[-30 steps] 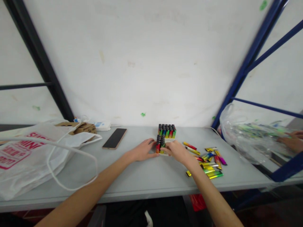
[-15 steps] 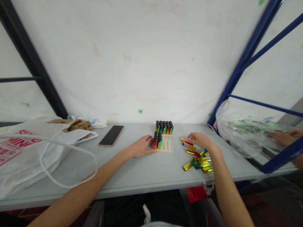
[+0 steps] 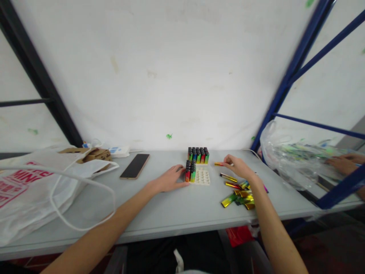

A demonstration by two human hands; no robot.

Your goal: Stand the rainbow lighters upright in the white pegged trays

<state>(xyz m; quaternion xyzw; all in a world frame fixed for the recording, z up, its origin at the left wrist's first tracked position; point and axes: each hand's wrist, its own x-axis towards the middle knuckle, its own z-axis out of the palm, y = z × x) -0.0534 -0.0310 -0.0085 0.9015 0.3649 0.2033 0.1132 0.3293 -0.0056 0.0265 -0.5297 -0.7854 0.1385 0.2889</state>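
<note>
A white tray (image 3: 203,177) with rows of round sockets lies mid-table. Colourful lighters (image 3: 190,171) with black tops stand upright in its left part; the sockets on the right show bare. My left hand (image 3: 171,179) grips the tray's left end, thumb along the front corner and fingers behind. Off to the right, my right hand (image 3: 235,166) pinches one red-and-yellow lighter (image 3: 219,164) by its right end, roughly level and just above or on the table. Below that hand lies a loose pile of shiny lighters (image 3: 239,196) in gold, green and red.
Behind the tray stands a full block of upright lighters (image 3: 198,155). A phone (image 3: 135,166) lies to the left, beside a white plastic bag (image 3: 57,182) and cardboard (image 3: 98,155). On the right are a clear plastic bag (image 3: 288,163), a blue frame (image 3: 281,95) and another person's hands (image 3: 342,163).
My right hand has closed on the red-and-yellow lighter at the top of the pile and shifted it slightly left and away from me. My left hand stays at the tray.
</note>
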